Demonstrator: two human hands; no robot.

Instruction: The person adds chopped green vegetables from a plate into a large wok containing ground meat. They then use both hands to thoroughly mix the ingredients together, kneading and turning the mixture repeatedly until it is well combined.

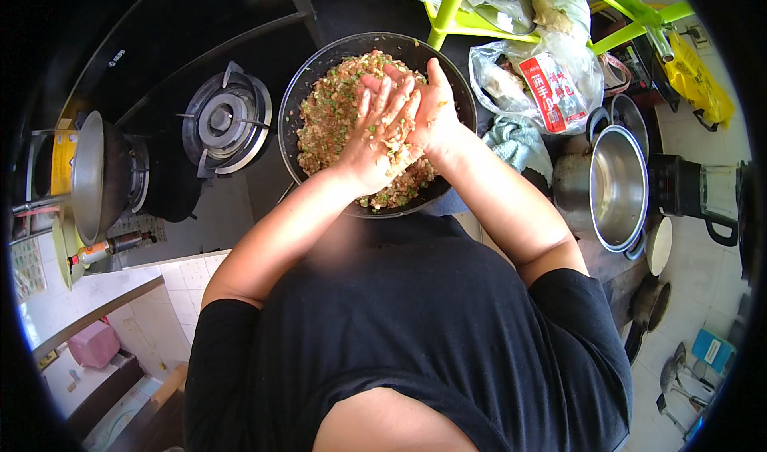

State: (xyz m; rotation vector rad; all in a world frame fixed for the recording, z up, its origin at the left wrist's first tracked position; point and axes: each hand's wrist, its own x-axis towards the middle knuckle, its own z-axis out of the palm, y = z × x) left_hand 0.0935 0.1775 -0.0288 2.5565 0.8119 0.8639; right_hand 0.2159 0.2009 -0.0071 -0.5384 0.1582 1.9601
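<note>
A wide dark pan (292, 172) holds a loose minced mixture (323, 108), pinkish brown with green bits. Over it, my left hand (379, 140) lies with its fingers stretched out, and scraps of the mixture cling to it. My right hand (435, 116) meets it from the right, thumb raised and fingers extended, partly behind the left one. The two hands touch or overlap; whether any mixture is pressed between them is hidden.
Left of the pan sits a gas burner (222, 120), with a wok (92, 176) farther left. To the right are a plastic bag with a red packet (553, 92), a blue-green cloth (519, 144) and a steel pot (619, 188). A lime-green rack (451, 8) stands behind.
</note>
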